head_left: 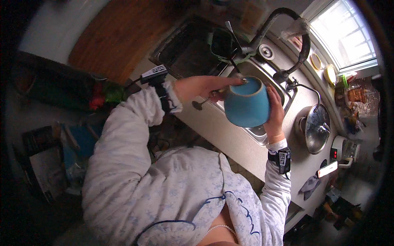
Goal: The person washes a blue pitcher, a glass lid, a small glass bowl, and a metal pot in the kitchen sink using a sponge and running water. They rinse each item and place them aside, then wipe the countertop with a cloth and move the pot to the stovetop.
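A light blue bowl (248, 108) is held over the sink's edge, its foot ring turned up toward me and its inside hidden. My right hand (275, 112) wraps the bowl's right side with the fingers along its wall. From the left, my left hand (205, 87) reaches across to the bowl, with fingertips at the foot ring and other fingers curled below. A small dark round piece on a thin stem (198, 105) shows under the left hand; I cannot tell whether that hand holds it. Beneath the bowl lies the steel sink basin (259, 132).
A dark faucet (304, 49) arches over the sink. To the left is a dark basin (186, 51) with a dark green-edged container (221, 44) beside it. A pan lid (317, 129), a grey cloth (310, 187) and a phone-like slab (327, 169) lie along the right counter.
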The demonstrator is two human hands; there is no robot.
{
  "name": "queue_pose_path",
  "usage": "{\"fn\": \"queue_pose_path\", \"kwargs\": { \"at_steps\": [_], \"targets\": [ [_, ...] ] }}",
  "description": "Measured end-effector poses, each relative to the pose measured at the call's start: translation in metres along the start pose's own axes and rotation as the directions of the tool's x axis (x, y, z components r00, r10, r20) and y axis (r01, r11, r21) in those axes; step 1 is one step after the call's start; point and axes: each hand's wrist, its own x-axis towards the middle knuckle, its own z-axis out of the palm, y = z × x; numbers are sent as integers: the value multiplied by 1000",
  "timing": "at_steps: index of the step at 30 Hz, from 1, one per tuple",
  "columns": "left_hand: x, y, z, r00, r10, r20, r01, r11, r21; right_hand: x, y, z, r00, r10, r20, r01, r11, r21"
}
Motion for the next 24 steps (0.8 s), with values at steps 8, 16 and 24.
{"fn": "queue_pose_path", "kwargs": {
  "at_steps": [8, 16, 24],
  "targets": [
    [-90, -10, -95, 799, 25, -601, -132, 982, -135, -36, 41, 37, 465, 697, 546, -201, 684, -702],
    [-34, 28, -205, 641, 90, -762, -170, 985, -27, -92, 41, 34, 628, 670, 397, -639, 735, -229],
    [82, 12, -241, 489, 423, -763, 24, 868, 496, -127, 4, 5, 486, 837, 251, -837, 529, -144]
  ]
}}
